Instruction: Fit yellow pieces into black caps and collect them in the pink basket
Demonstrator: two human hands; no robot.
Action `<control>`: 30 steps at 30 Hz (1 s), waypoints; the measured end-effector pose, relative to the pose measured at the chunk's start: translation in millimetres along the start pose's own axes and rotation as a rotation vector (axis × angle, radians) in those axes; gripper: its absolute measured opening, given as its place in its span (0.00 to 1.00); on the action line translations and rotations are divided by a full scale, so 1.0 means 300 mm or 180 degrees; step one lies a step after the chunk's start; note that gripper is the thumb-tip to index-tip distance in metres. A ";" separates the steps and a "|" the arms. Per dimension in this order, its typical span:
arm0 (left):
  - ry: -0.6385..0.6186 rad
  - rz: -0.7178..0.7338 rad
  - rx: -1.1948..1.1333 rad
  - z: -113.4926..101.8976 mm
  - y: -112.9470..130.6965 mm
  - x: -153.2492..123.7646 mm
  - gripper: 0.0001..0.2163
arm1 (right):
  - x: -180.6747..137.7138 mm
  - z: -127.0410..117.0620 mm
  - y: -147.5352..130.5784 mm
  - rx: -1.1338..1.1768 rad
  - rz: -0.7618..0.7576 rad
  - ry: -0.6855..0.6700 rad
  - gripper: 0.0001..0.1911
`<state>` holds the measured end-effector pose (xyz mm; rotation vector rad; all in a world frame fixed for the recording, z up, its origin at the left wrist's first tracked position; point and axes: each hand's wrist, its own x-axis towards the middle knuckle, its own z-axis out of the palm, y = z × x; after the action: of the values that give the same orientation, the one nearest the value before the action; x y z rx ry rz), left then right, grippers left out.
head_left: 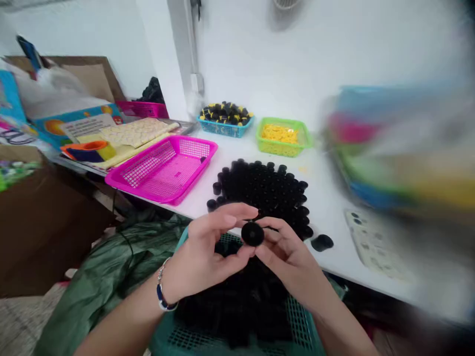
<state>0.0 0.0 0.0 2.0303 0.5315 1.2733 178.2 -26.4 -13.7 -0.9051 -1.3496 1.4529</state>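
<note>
A round black plastic cap (pixel 253 234) is pinched between the fingertips of my left hand (pixel 208 247) and my right hand (pixel 289 259). A bracelet circles my left wrist. Below my hands, a teal plastic basket (pixel 174 337) sits on my lap, filled with black cylindrical pieces (pixel 237 309). Just beyond my fingers, a heap of similar black pieces (pixel 263 190) stands on the white table (pixel 334 198). One more black piece (pixel 322 243) lies on its side to the right of the heap.
A pink mesh basket (pixel 158 170) stands left of the heap. Farther back are a blue basket of black-and-yellow pieces (pixel 224 129) and a green basket of yellow bits (pixel 282 148). A blurred multicoloured stack (pixel 401 148) sits at right. Cardboard and printed boxes (pixel 44 222) crowd the left.
</note>
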 end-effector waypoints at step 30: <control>0.0164 -0.1125 0.1287 -0.132 -0.019 -0.010 0.14 | -0.157 -0.064 0.083 -0.1118 0.0028 0.0378 0.18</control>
<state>-36.8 14.8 5.8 2.0970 1.1946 1.0653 206.9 -64.6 -44.2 -1.2025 -1.5382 1.1662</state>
